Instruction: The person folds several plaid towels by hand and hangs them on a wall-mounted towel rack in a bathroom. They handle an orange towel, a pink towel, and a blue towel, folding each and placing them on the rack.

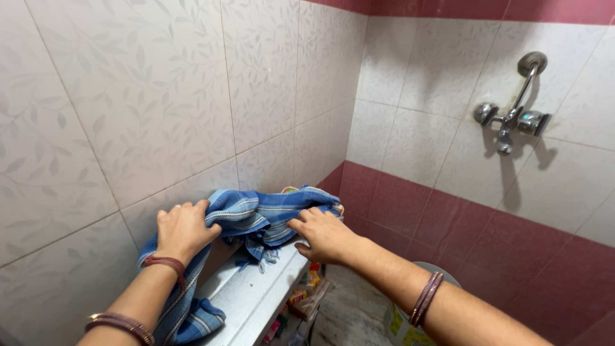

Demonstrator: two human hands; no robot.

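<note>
A blue striped cloth (256, 214) lies bunched along the top of a pale grey shelf (246, 301) against the tiled wall. One end of it hangs down at the left, under my forearm. My left hand (182, 230) grips the cloth at its left part, fingers curled over the folds. My right hand (323, 234) presses on the cloth's right part with the fingers spread and bent into the fabric. Both wrists wear bangles.
A chrome wall tap with a spout (512, 118) is mounted on the right wall. Small colourful packets (301, 298) sit below the shelf's edge. A rounded white container (400, 317) stands low on the floor under my right forearm. Dark red tiles cover the lower right wall.
</note>
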